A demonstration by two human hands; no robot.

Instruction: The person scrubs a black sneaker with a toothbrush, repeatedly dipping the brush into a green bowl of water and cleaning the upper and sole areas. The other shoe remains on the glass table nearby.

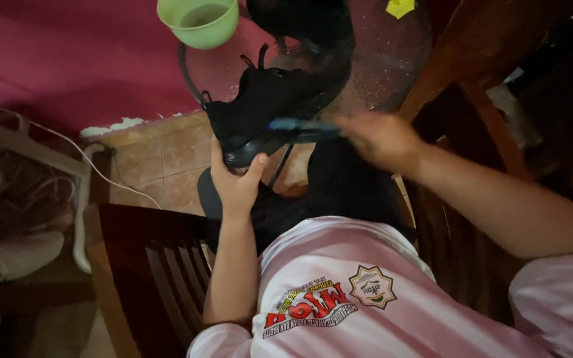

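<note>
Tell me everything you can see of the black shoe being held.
The black shoe looks like a fabric sneaker with a darker, glossier sole edge and a pull loop at the heel. It is tilted, held up over the round table. The left hand grips it from below. The right hand presses a blurred blue brush against its side.

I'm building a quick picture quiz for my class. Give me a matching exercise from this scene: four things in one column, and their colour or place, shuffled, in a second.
Things:
1. shoe
2. bowl
3. left hand
4. brush

Descriptions:
A. light green, at the top edge
B. blue, blurred, in the right hand
C. black, with laces
D. gripping the shoe from beneath

Pairs: 1-C, 2-A, 3-D, 4-B
</note>
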